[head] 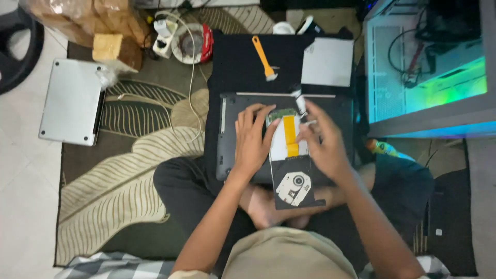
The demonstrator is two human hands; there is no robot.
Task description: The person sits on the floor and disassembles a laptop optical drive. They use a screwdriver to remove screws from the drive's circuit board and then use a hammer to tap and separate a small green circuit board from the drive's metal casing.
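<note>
On the opened laptop (232, 139) in your lap, your left hand (253, 142) presses flat and open while your right hand (323, 144) pinches something I cannot make out beside the yellow ribbon cable (291, 135), which a sideways tug could tear.

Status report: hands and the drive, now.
Left hand flat on grey laptop base. Right hand at yellow-taped white part. Black optical drive half out. Nothing blocking.

Matt dark plastic laptop base (230, 139) with glossy yellow tape (290, 135); at ten o'clock, a smooth silver metal-looking cover (71, 101) (satin finish) on woven rug (129, 170).
</note>
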